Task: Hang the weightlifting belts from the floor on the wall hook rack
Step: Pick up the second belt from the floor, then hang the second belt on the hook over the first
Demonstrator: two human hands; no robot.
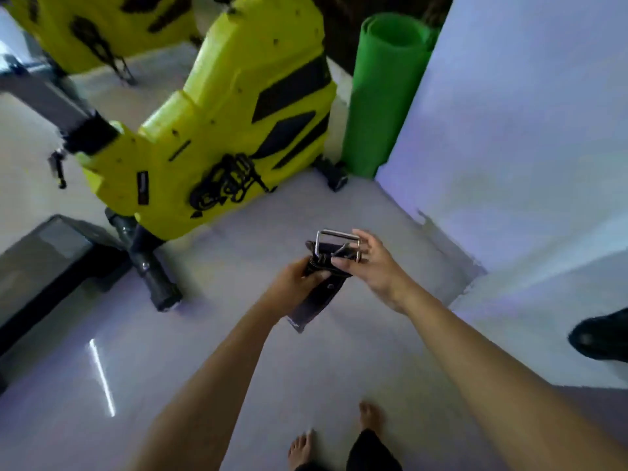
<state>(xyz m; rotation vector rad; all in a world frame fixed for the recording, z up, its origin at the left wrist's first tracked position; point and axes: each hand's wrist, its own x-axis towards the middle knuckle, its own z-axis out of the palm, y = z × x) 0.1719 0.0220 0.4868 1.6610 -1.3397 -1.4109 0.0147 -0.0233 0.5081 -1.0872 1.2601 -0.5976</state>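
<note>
A black weightlifting belt (319, 294) with a silver metal buckle (338, 244) is held in the air above the floor, in front of me. My left hand (295, 283) grips the strap just below the buckle, and the loose end hangs down to the lower left. My right hand (372, 265) holds the buckle's right side between thumb and fingers. No wall hook rack shows in the head view.
A yellow-green exercise bike (221, 130) stands close ahead on the left, with a second one behind it. A rolled green mat (384, 96) leans by the white wall (526, 130) on the right. A dark object (601, 338) lies at the right edge. My bare feet (339, 433) are below.
</note>
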